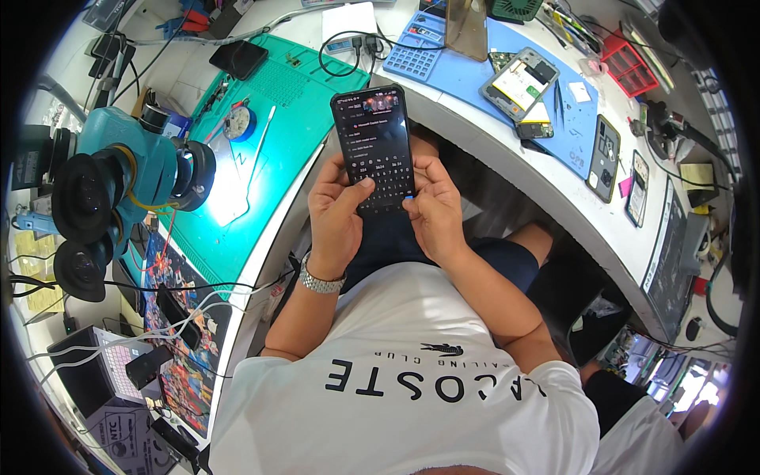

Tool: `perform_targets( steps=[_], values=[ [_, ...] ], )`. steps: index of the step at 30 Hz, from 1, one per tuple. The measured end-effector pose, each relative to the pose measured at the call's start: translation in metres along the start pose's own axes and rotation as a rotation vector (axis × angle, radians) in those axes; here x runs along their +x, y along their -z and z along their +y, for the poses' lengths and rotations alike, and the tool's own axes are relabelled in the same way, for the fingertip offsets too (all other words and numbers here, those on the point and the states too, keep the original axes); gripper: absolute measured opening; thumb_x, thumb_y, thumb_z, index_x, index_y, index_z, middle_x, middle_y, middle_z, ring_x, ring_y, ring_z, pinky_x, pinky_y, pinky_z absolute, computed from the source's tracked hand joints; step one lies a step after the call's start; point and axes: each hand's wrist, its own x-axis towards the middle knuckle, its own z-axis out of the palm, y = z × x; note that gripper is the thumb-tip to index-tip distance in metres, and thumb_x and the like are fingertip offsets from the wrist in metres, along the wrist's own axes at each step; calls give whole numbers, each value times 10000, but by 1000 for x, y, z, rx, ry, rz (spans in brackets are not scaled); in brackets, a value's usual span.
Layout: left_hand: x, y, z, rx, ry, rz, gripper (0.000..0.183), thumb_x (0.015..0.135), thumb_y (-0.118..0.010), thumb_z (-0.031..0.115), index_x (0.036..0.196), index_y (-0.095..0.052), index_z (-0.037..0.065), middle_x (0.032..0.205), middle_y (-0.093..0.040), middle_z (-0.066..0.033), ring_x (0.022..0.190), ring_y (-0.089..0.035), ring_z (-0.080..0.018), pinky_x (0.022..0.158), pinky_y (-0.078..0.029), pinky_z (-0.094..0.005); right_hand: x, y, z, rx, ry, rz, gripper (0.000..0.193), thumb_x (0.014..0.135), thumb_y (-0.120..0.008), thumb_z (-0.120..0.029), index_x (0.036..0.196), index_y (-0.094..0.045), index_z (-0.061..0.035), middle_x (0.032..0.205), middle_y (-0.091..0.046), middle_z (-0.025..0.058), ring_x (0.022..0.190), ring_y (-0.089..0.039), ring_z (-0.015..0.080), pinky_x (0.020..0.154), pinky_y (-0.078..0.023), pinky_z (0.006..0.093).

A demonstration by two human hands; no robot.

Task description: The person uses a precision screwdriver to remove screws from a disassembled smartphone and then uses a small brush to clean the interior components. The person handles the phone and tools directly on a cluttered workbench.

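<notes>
A black smartphone [375, 142] is held upright over my lap, its lit screen showing a dark list of text lines with a keyboard below. My left hand [336, 202] wraps its lower left side, the thumb lying over the keyboard. Around the lower right edge curl the fingers of my right hand [435, 207], with that thumb at the bottom corner of the screen. The fingers behind the phone are partly hidden. A silver metal watch [321, 277] circles my left wrist.
A teal microscope [146, 166] stands left by a lit green mat [269, 198]. On the right, a blue mat [483, 87] bears an opened phone [518, 83] and tweezers [559, 103]. More phones [605, 158] lie beyond it. Cables cross the left side. Another person sits at lower right.
</notes>
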Motion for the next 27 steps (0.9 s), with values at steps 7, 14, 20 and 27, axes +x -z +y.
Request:
perform_targets(
  steps=[7, 14, 20, 27],
  values=[
    [16, -18, 7, -69, 52, -147, 365, 1100, -482, 175, 1369, -566, -57, 1299, -683, -173, 1160, -688, -226, 1036, -552, -391, -6, 5, -17, -29, 130, 40, 564, 821, -500, 77, 1383, -485, 32, 1291, -654, 138, 1144, -632, 157, 950, -496, 281],
    [57, -100, 10, -23, 170, -326, 298, 1108, -489, 117, 1306, -583, -84, 1264, -687, -168, 1162, -677, -225, 1055, -531, -370, -25, 40, -78, -77, 200, 149, 460, 916, -564, 58, 1369, -502, 7, 1267, -638, 107, 1148, -607, 152, 994, -470, 283],
    [122, -234, -27, -36, 269, -564, 257, 1106, -474, 115, 1243, -578, -77, 1284, -643, -154, 1246, -610, -226, 1120, -471, -392, -32, 86, -203, -567, 298, 402, 312, 1036, -575, -100, 1324, -544, 15, 1164, -670, 83, 1068, -619, 127, 923, -493, 299],
    [248, -382, -122, -139, 255, -866, 240, 1102, -425, 110, 1203, -586, -38, 1193, -672, -141, 1137, -661, -241, 1053, -524, -411, -41, 172, -295, -571, 629, 787, 243, 1055, -595, -166, 1245, -628, -18, 1146, -682, 85, 1071, -670, 162, 923, -527, 323]
  ],
)
